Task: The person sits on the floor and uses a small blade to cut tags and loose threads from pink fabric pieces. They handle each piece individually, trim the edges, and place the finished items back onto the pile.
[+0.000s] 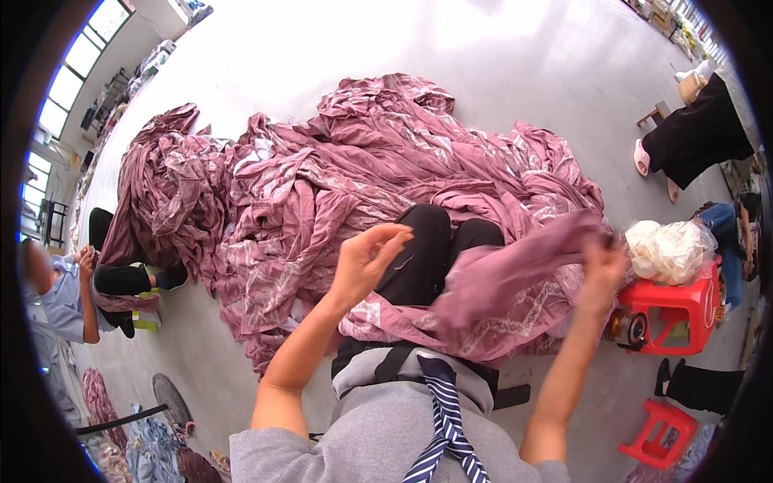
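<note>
A large heap of dusty-pink fabric (322, 201) with white patterned bands is spread over the floor before me and across my lap. My right hand (602, 270), smeared by motion, grips a raised length of this pink fabric (515, 270), which stretches blurred from my lap up to the hand. My left hand (372, 258) is held above my dark trousers (419, 266), away from the raised cloth. Its thumb and fingers are curled together at the tips; whether something small is between them cannot be made out.
At my right, a red stool (672, 310) bears a plastic bag of white material (670, 249), with a jar (626, 328) beside it. Another red stool (659, 433) stands nearer. A seated person (68, 298) at the left handles the heap's edge; others sit at the right.
</note>
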Demonstrator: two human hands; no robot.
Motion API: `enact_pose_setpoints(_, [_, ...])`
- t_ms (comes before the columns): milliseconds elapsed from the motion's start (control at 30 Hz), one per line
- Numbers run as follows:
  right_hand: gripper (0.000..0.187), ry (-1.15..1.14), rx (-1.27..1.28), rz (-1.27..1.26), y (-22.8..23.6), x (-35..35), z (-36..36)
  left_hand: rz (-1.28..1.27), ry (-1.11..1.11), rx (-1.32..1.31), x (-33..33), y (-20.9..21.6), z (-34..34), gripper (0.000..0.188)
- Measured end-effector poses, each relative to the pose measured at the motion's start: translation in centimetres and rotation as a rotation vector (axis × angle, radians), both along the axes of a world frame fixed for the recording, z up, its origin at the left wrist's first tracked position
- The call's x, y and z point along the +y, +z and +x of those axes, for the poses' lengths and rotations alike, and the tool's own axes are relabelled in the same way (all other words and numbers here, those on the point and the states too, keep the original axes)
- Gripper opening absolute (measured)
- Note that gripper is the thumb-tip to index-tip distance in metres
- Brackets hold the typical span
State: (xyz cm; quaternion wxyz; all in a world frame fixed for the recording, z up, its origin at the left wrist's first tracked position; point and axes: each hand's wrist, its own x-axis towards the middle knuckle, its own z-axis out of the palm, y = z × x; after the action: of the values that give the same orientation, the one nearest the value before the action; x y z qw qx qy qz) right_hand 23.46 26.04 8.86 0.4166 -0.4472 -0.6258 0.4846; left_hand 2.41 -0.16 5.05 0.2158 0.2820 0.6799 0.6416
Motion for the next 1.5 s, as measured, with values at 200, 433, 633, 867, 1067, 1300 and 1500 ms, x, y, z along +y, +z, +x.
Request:
enact_pose_setpoints(200, [0.033,-0.577,-0.245,0.7,-1.9,9.2,13.0,-0.49,0.141,0.232,-7.6,-8.6,-1.9,0.02])
enact_pose_setpoints(433, [0.027,0.19,-0.187,0.35,-4.4,-4.4,0.8,-1.02,-0.216,-0.36,-14.4,-22.9,0.8,0.059])
enact_pose_setpoints(633, [0.011,0.434,-0.031,0.016,-5.5,-8.7,-2.9,-0.278,0.372,-0.307,-11.9,-14.8,-1.6,0.012])
enact_pose_setpoints(867, [0.033,0.682,0.241,-0.499,-6.1,-10.2,-5.9,-0.092,0.181,0.658,-4.9,-1.2,0.4,0.01])
enact_pose_setpoints(1067, [0.032,0.625,0.148,-0.914,-12.9,-10.1,-6.1,-0.262,-0.207,0.866,-4.5,-5.5,6.0,0.013])
enact_pose_setpoints(1300, [0.016,0.699,0.184,-0.708,-13.3,-11.3,-5.2,-0.255,-0.206,0.551,-4.7,-5.0,6.0,0.012])
enact_pose_setpoints(1500, [0.008,0.756,0.24,-0.606,-9.5,-14.1,-5.3,-0.111,0.025,-0.073,-1.9,-2.7,4.8,0.028])
